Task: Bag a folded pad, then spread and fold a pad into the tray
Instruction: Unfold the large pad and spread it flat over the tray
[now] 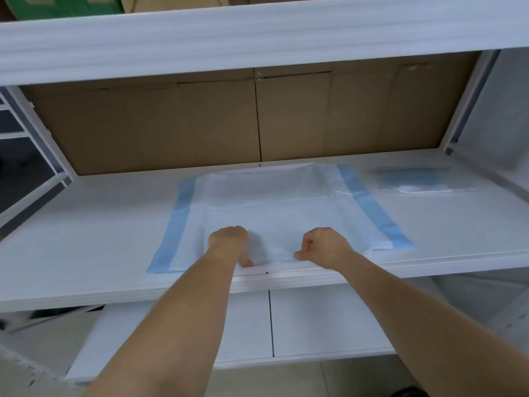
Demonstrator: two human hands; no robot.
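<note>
A white pad (274,213) with blue side strips lies spread flat, its far end folded over.

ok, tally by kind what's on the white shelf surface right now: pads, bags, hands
Spread pads: 1, white with blue side strips
Clear bags holding a folded pad: 1
Hands on the pad's near edge: 2, left hand and right hand
Total: 4
</note>
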